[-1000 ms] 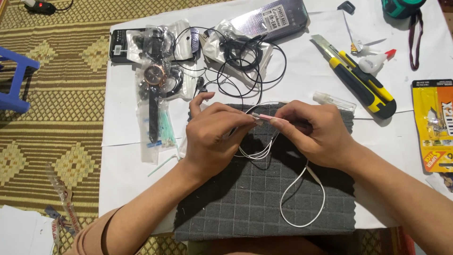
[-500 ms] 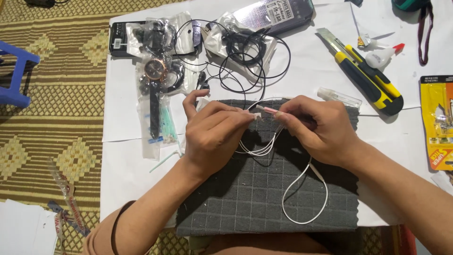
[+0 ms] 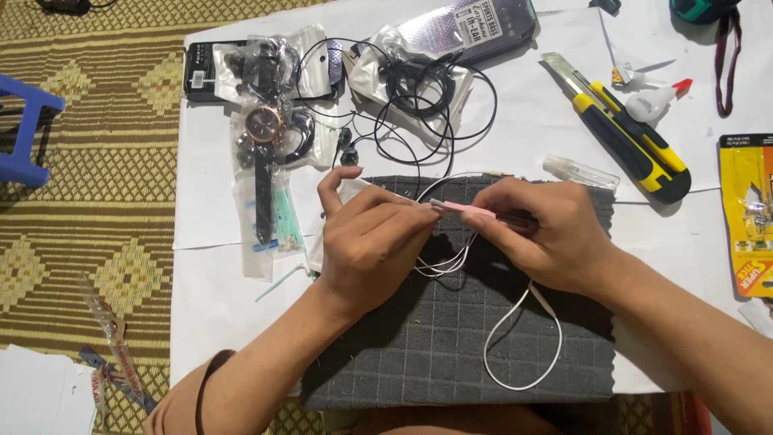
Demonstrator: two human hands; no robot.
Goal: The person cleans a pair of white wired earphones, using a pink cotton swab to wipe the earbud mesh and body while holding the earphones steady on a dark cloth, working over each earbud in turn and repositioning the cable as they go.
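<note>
Head view. Your left hand (image 3: 366,242) sits over the upper left part of the grey foam mat (image 3: 451,338), fingers curled together, thumb and fingertips pinching the white cable (image 3: 523,354) near the mat's top edge; the index finger sticks up a little. Your right hand (image 3: 547,234) lies over the mat's upper right part, fingers closed around a thin pink tool (image 3: 463,209), whose tip meets the left fingertips where they pinch. The two hands are almost touching there.

The white cable runs from the pinch point down between the hands in a few strands, then forms a loose loop on the lower right of the mat.

Just above the mat: a tangle of black earphone cables (image 3: 419,105), partly in clear bags. Above left of the mat: a wristwatch (image 3: 263,129) with a black strap in a plastic sleeve. Just off the mat's top right corner: a small clear vial (image 3: 580,171). Further up and right of the mat: a yellow-and-black utility knife (image 3: 636,145) and a small glue bottle (image 3: 652,101) with a red cap. Far right of the mat: a yellow blister card (image 3: 749,209). All rest on white paper (image 3: 217,274) laid under the mat, on a woven patterned floor mat (image 3: 88,201). A blue stool (image 3: 28,129) stands far left of the mat.
</note>
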